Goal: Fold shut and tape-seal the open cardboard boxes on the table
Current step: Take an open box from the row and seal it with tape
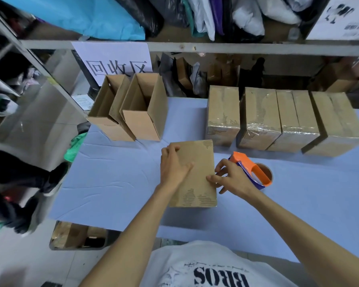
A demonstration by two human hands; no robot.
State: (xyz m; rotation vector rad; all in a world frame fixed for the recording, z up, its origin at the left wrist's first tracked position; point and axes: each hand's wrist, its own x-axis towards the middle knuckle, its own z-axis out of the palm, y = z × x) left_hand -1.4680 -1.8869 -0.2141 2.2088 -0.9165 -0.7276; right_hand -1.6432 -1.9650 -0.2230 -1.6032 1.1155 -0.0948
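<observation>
Both bare forearms reach in from the bottom. Left hand (173,164) at centre frame, fingers curled over box (199,160) edge. Right hand (232,179) beside it, fingers spread, relaxed.

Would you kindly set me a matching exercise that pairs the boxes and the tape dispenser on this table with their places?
Things:
1. two open-topped brown cardboard boxes
2. four clear-taped brown cardboard boxes
3. orange-and-purple tape dispenser
4. closed brown cardboard box

Places:
A. under the left hand and right hand
B. row at the far right of the table
C. far left, side by side
D. just beyond the right hand

Pairs: 1-C, 2-B, 3-D, 4-A.
</observation>
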